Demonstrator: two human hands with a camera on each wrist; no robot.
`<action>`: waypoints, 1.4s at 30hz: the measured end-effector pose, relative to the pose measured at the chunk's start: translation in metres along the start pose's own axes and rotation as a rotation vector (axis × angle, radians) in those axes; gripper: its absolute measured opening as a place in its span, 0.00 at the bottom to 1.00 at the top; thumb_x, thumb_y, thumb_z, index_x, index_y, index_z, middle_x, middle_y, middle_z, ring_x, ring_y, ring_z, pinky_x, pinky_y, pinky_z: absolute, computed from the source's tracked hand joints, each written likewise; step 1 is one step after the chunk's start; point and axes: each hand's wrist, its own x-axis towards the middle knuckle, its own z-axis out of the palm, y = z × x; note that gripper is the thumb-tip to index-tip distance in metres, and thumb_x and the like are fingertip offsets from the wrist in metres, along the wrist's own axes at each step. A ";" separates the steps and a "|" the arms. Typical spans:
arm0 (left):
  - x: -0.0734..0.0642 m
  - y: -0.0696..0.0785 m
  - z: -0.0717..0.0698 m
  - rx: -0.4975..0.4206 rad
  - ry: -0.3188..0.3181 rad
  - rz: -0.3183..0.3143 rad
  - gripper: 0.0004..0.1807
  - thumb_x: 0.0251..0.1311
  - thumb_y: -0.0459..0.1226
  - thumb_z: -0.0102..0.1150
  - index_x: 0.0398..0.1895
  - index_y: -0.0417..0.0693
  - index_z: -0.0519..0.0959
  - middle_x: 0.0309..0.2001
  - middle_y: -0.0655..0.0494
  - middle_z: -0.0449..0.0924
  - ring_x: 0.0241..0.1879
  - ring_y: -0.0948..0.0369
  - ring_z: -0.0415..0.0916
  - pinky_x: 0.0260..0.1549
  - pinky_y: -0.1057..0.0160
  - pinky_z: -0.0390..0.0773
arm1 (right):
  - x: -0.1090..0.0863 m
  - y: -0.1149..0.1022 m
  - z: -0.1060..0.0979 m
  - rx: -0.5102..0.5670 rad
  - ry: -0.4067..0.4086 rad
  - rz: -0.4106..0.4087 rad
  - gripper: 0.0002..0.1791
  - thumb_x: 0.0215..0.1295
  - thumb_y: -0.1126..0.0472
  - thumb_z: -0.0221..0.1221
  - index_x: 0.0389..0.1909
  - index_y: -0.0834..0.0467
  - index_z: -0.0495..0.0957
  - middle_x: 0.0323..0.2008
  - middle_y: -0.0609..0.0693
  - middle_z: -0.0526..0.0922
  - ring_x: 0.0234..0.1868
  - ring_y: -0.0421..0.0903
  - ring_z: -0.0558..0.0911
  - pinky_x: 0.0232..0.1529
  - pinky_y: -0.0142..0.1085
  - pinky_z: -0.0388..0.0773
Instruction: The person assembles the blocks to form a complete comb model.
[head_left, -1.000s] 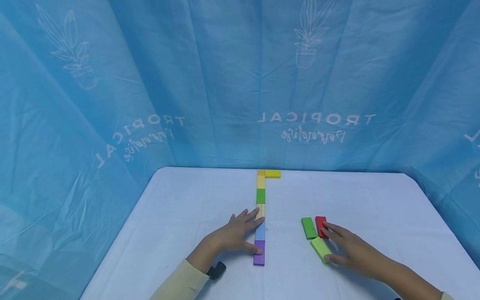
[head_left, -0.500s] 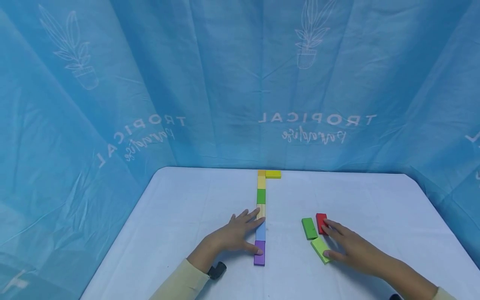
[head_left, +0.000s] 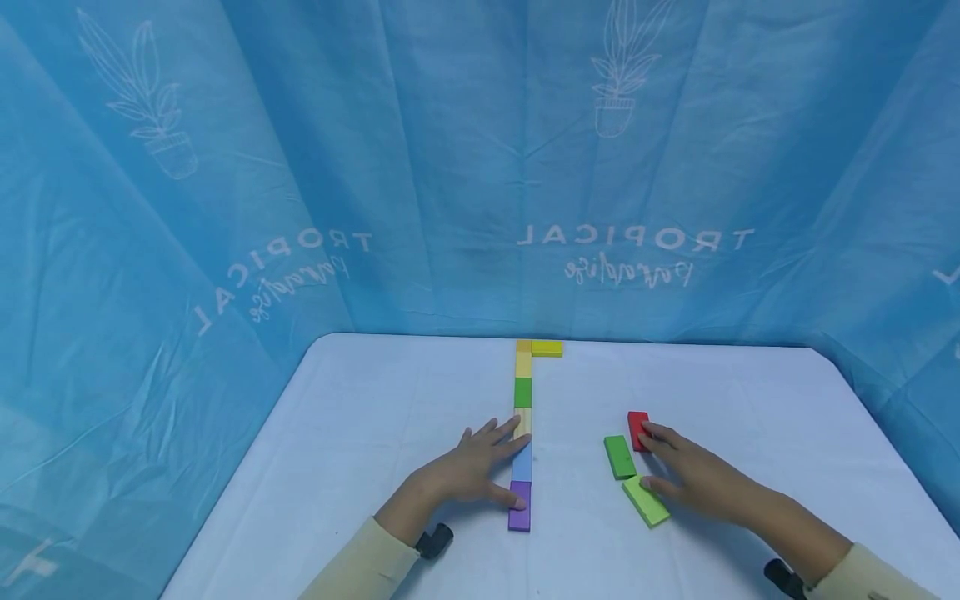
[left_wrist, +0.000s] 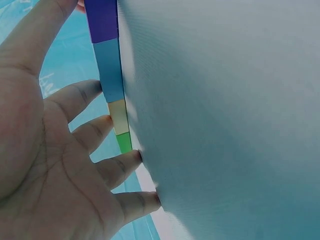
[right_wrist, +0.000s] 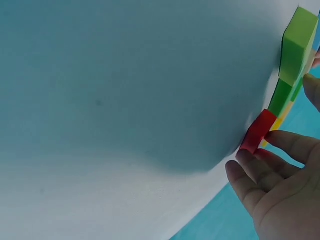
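Left hand (head_left: 472,468), splayed, is touching a block row (head_left: 522,463) reaching the table (head_left: 352,400)'s far edge; right hand (head_left: 701,477), fingers apart, is touching the red block (head_left: 636,428), one of three apparently left unplaced.

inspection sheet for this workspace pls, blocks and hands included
Surface: white tabletop
Job's things: block row, yellow block crosswise at its far end; red block, green block and lime block lie apart, right of the row
Clutter: nothing seen
Grippers: left hand spread, touching the row; right hand touching the red block
Cables: nothing seen
Surroundings: blue curtain with mirrored white lettering
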 end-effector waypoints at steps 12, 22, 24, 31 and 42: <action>0.001 0.000 0.001 0.001 0.003 -0.001 0.54 0.50 0.65 0.70 0.79 0.73 0.55 0.83 0.68 0.40 0.83 0.52 0.36 0.79 0.38 0.39 | 0.017 0.002 -0.005 -0.133 0.124 -0.141 0.33 0.65 0.64 0.65 0.72 0.56 0.70 0.71 0.60 0.69 0.71 0.63 0.71 0.63 0.56 0.78; 0.001 0.001 0.000 0.005 0.004 -0.003 0.54 0.50 0.64 0.70 0.79 0.73 0.55 0.83 0.68 0.41 0.83 0.52 0.36 0.79 0.38 0.38 | 0.028 0.001 -0.012 -0.146 0.115 -0.167 0.32 0.67 0.64 0.63 0.72 0.57 0.69 0.72 0.60 0.69 0.72 0.64 0.70 0.63 0.55 0.77; 0.001 0.001 0.000 0.003 0.003 -0.006 0.54 0.50 0.64 0.70 0.79 0.73 0.55 0.83 0.68 0.41 0.83 0.52 0.36 0.79 0.38 0.38 | 0.030 0.001 -0.011 -0.152 0.117 -0.168 0.33 0.66 0.64 0.64 0.72 0.57 0.70 0.71 0.60 0.70 0.71 0.63 0.71 0.63 0.54 0.78; 0.000 0.002 0.000 0.002 0.002 -0.004 0.53 0.50 0.64 0.70 0.79 0.72 0.55 0.83 0.68 0.41 0.83 0.52 0.36 0.79 0.38 0.39 | 0.040 -0.002 -0.010 -0.175 0.099 -0.150 0.37 0.62 0.63 0.69 0.73 0.54 0.69 0.70 0.59 0.71 0.71 0.62 0.71 0.61 0.53 0.80; 0.001 0.000 0.001 0.024 0.004 -0.014 0.53 0.50 0.65 0.70 0.79 0.74 0.55 0.83 0.69 0.41 0.83 0.52 0.36 0.80 0.39 0.39 | 0.056 -0.015 -0.011 -0.160 0.049 -0.115 0.36 0.65 0.65 0.66 0.73 0.58 0.67 0.74 0.59 0.67 0.75 0.62 0.67 0.65 0.54 0.76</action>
